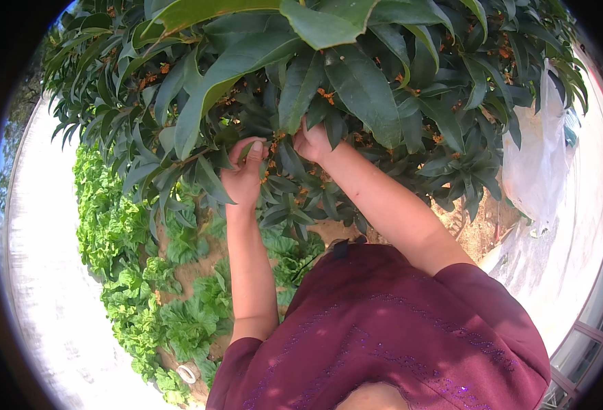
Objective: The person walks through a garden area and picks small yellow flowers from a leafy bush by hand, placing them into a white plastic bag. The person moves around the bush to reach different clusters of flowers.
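Observation:
A large osmanthus shrub (363,92) with dark green leaves and small clusters of orange flowers (326,95) fills the upper view. My left hand (243,171) is among its lower leaves, thumb and fingers curled around a leafy twig (247,152). Just right of it, a flower cluster (278,138) hangs between my two hands. My right hand (313,141) reaches in beneath a broad hanging leaf (301,89). Leaves cover its fingertips, so whether they grip anything is hidden.
Leafy green vegetables (188,318) grow in soil below and left, with a white ring-shaped object (187,374) among them. A pale paved strip (50,287) runs along the left. At the right, a translucent plastic bag (535,159) hangs by the branches.

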{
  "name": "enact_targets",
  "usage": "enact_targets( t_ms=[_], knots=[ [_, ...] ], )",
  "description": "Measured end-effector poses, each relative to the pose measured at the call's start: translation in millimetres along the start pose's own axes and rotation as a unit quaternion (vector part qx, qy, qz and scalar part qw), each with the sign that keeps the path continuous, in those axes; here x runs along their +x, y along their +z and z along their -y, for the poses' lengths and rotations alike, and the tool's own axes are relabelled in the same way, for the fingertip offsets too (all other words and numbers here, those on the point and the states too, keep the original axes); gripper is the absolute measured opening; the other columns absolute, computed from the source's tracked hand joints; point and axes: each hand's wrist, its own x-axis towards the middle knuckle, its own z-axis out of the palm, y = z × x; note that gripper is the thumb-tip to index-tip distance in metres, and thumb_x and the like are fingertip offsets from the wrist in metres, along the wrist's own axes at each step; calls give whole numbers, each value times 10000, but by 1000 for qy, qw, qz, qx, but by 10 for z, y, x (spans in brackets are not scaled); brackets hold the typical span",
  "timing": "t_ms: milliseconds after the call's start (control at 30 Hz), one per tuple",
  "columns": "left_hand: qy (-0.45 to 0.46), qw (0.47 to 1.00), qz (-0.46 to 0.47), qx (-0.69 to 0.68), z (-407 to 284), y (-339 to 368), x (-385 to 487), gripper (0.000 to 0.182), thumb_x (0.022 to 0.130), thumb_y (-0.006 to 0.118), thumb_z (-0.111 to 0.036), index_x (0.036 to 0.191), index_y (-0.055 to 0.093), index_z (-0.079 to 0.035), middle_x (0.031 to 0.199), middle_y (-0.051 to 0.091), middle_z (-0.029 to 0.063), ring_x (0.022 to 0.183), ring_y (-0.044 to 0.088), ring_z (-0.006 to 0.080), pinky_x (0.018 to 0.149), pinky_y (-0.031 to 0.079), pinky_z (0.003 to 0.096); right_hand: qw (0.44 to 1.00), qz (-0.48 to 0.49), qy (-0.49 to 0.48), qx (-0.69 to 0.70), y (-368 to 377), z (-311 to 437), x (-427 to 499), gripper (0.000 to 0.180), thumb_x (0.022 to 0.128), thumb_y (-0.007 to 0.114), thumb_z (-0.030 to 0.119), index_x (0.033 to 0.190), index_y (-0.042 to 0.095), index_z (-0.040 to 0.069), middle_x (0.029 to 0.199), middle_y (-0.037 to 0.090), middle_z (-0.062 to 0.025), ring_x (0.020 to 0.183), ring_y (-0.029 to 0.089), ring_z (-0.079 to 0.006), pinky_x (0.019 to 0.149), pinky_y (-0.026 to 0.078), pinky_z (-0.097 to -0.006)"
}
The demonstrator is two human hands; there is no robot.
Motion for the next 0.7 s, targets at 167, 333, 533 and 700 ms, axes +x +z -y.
enact_targets(
  t_ms=[167, 333, 533, 700],
  knots=[
    [26, 999, 1, 18, 160, -89, 1, 177, 869, 622, -195, 970, 654, -53, 849, 650, 27, 781, 604, 104, 705, 443, 235, 999, 23, 36, -4, 148, 101, -69, 148, 883, 501, 125, 1008, 576, 98, 934, 620, -24, 848, 587, -169, 768, 481, -314],
    [14, 1000, 3, 14, 157, -99, -34, 180, 868, 624, -189, 977, 648, -47, 857, 647, 32, 785, 605, 107, 712, 447, 238, 996, 3, 75, -46, 263, 167, -27, 177, 886, 489, 111, 1040, 573, 88, 954, 615, -40, 860, 580, -172, 781, 472, -319],
    [0, 1000, 3, 2, 260, -98, -46, 215, 869, 621, -206, 999, 636, -36, 840, 642, 38, 791, 595, 111, 714, 444, 243, 934, -170, -92, -300, 251, -167, -332, 231, 921, 458, 154, 1109, 560, 66, 1021, 593, -55, 953, 555, -182, 831, 453, -326],
    [-11, 1000, -1, -20, 223, 4, -53, 225, 873, 615, -213, 1014, 631, -39, 843, 643, 46, 759, 582, 108, 702, 441, 245, 994, -71, 5, -81, 219, -50, -421, 248, 919, 473, 188, 1117, 534, 51, 1097, 571, -78, 996, 544, -215, 872, 449, -359]
  ],
)
